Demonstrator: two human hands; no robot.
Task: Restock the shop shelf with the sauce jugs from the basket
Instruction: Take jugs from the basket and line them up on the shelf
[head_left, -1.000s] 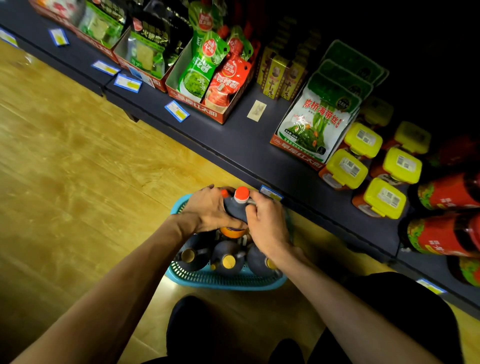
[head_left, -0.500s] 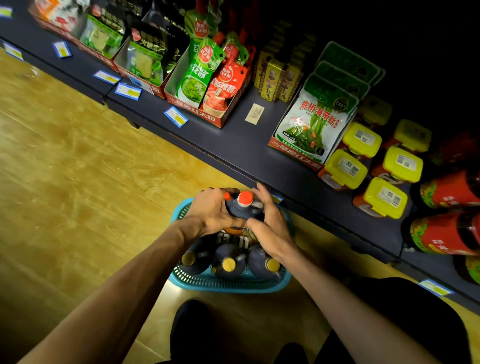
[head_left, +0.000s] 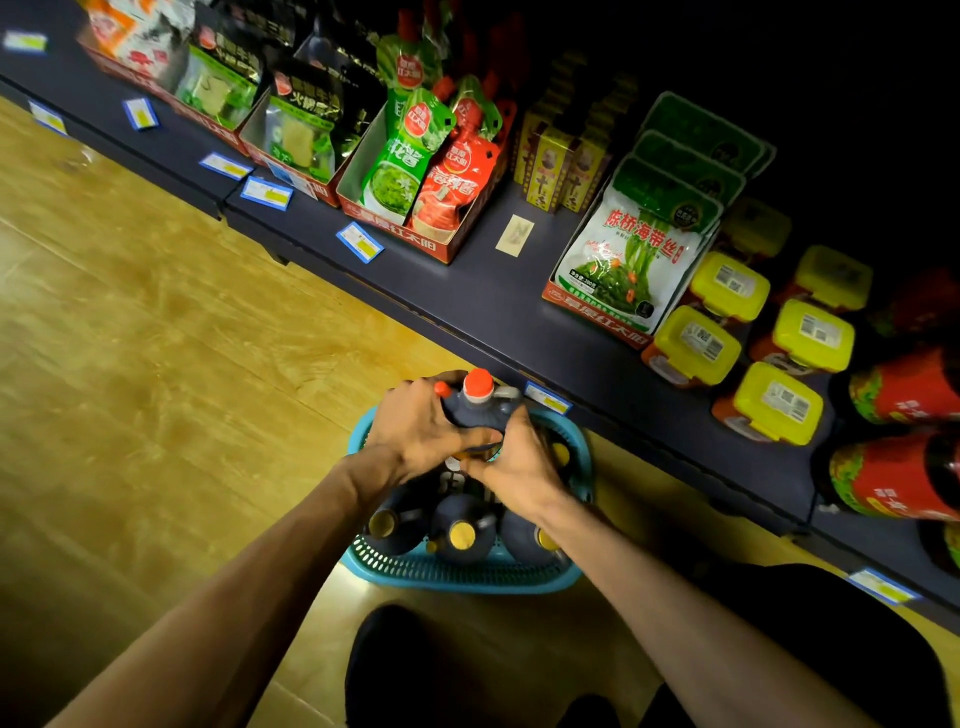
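Observation:
A dark sauce jug (head_left: 480, 408) with an orange-red cap is raised above the turquoise basket (head_left: 457, 574) on the wooden floor. My left hand (head_left: 415, 431) grips its left shoulder and my right hand (head_left: 514, 467) curls round its lower right side. Three more dark jugs with yellow caps (head_left: 461, 532) stand in the basket's near row; a second small red cap (head_left: 441, 388) shows by my left fingers. The dark shop shelf (head_left: 498, 306) runs diagonally just beyond the basket.
On the shelf stand red cartons of green and red sauce pouches (head_left: 426, 171), a seaweed packet carton (head_left: 628, 265), yellow-lidded tubs (head_left: 779, 405) and red-labelled jars (head_left: 898, 473). A bare patch of shelf lies in front of the yellow boxes (head_left: 556, 171). My shoe (head_left: 384, 670) is near the basket.
Both hands have lifted the red-capped jug slightly higher out of the basket, and my right hand has slid lower down the jug's side.

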